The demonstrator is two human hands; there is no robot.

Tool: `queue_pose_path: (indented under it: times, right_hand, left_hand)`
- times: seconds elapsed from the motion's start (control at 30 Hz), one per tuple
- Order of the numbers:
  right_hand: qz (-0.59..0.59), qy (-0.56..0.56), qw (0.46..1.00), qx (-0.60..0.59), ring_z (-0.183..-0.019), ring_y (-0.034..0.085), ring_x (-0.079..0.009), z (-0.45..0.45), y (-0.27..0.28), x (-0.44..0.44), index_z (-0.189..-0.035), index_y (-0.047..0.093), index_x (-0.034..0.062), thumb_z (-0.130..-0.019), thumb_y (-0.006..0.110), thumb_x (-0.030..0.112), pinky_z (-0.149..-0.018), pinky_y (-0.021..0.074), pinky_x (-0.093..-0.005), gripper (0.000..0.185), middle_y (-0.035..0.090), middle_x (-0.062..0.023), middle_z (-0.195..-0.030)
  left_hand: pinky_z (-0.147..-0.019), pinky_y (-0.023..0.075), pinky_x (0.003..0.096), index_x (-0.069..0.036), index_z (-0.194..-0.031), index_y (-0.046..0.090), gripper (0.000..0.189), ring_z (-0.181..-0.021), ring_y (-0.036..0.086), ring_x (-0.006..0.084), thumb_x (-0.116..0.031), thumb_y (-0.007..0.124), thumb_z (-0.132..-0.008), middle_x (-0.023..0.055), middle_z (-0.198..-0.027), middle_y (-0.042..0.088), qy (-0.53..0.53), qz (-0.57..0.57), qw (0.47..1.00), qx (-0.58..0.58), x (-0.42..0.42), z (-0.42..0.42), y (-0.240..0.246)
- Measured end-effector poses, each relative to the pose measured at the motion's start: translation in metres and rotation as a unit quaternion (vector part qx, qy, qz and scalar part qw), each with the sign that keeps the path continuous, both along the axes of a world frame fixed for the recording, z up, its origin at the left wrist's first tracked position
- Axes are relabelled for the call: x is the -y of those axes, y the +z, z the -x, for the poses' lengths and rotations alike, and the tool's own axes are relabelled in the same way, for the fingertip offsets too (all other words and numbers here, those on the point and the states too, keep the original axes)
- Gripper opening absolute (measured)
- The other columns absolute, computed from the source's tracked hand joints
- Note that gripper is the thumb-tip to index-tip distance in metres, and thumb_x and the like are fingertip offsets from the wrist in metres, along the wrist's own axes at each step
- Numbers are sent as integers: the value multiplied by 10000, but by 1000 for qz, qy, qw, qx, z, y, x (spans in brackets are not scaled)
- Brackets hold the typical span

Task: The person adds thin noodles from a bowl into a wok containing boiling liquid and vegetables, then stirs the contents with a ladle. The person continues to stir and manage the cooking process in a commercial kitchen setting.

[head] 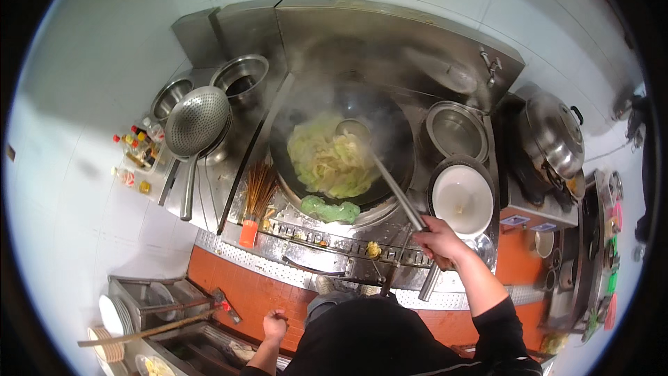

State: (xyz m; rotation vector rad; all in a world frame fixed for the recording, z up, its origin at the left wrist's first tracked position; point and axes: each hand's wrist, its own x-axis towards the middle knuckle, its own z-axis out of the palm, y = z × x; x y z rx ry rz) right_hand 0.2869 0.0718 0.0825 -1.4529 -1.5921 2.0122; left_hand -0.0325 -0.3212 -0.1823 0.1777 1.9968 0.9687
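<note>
My right hand [441, 243] grips the metal handle of a long cooking ladle [396, 185]. The ladle's bowl rests among pale green, cabbage-like leaves [329, 159] in a large black wok [394, 115], and steam rises around them. Down by my side, away from the stove, my left hand [275, 325] is loosely curled with nothing visible in it. A green cloth or scouring pad [330, 210] lies on the wok's near rim. Right of the wok, a white bowl [462, 199] sits inside a dark round vessel.
Left are a perforated strainer [198, 122], a steel pot [241, 78], sauce bottles [138, 146] and a bamboo wok brush [255, 198] with an orange handle. Right stand a water-filled steel pot [456, 130] and a lidded pot [556, 133]. A wooden stick [148, 328] crosses the rack behind my left side.
</note>
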Motion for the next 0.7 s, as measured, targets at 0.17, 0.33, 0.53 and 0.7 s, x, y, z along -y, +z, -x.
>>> queue_pose_path:
  times: [0.17, 0.33, 0.53, 0.7]
  right_hand:
    - [-156, 0, 980, 124, -506, 476, -90, -22, 25, 8, -1304, 466, 12, -869, 603, 77, -460, 388, -257, 461, 542, -23, -660]
    - [-177, 31, 975, 128, -485, 471, -85, -40, 51, 16, -1297, 486, 19, -870, 583, 56, -459, 388, -261, 440, 529, -10, -621]
    - [-122, 105, 970, 184, -502, 523, -108, -36, 42, 12, -1294, 503, 33, -856, 598, 68, -471, 421, -279, 450, 544, -32, -633]
    - [-303, 136, 910, 246, -601, 602, -159, -5, 2, -8, -1311, 478, 11, -855, 616, 125, -536, 482, -323, 489, 614, -72, -713]
  left_hand:
    - [-768, 536, 343, -54, -1014, 681, 264, -859, 693, 266, -101, 590, -771, 165, -868, 705, -54, 238, 967, -65, 83, -5, -72]
    - [-853, 510, 336, -28, -1099, 648, 388, -1001, 657, 270, -129, 655, -724, 193, -1091, 669, 0, 243, 970, 3, 107, -14, -104]
    - [-517, 403, 287, 33, -1126, 579, 335, -578, 509, 146, 44, 521, -795, 69, -723, 578, 110, 73, 990, 45, 65, -13, -77]
    - [-574, 420, 279, 25, -1135, 566, 360, -670, 528, 146, 79, 506, -784, 73, -802, 587, 76, 85, 993, 19, 38, -1, -58]
